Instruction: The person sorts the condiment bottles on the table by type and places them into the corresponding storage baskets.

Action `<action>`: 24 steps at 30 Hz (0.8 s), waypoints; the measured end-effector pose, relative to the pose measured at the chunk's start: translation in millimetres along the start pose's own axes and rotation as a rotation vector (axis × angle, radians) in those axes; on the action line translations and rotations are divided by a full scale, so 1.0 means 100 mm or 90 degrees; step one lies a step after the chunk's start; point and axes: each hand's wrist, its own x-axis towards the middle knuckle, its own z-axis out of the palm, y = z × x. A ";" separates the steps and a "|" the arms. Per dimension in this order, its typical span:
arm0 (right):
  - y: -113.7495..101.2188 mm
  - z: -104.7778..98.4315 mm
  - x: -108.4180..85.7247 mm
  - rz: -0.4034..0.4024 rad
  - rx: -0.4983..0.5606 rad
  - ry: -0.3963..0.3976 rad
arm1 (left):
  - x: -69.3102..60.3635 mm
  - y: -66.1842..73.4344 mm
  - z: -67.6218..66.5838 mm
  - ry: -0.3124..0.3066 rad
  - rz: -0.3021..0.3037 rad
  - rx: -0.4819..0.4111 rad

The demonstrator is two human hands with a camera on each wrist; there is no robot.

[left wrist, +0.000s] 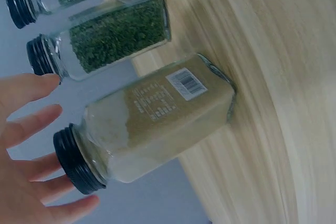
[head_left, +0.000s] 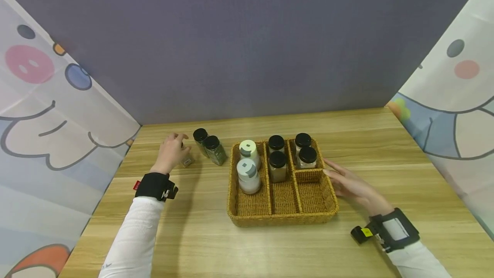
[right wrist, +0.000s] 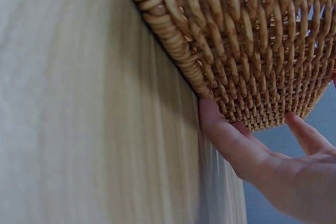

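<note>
My left hand (head_left: 170, 153) is at a glass spice jar of tan powder (left wrist: 163, 114) with a black lid. In the left wrist view its fingers spread loosely around that lid, not closed on it. Beside this jar stand two jars of green dried herbs (head_left: 216, 153), also black-lidded. A divided wicker basket (head_left: 262, 217) sits to the right of them on the table. At the basket's right side is my right hand (head_left: 356, 188); its extended fingers touch the woven wall (right wrist: 252, 51) near the bottom and higher up.
Two white bottles (head_left: 248, 179) stand in the basket's left compartment. The middle one holds two black-lidded jars (head_left: 278, 168), and the back right one holds two more jars (head_left: 307, 158). A grey wall (head_left: 247, 55) rises behind the wooden table (head_left: 293, 252); patterned panels flank it.
</note>
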 end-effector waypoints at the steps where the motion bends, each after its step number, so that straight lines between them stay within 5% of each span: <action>1: 0.00 0.00 0.00 0.000 0.001 0.001 | 0.00 -0.01 0.00 -0.002 -0.001 -0.003; 24: 0.01 0.02 0.00 0.002 -0.003 0.013 | -0.03 -0.14 0.02 -0.036 -0.019 -0.049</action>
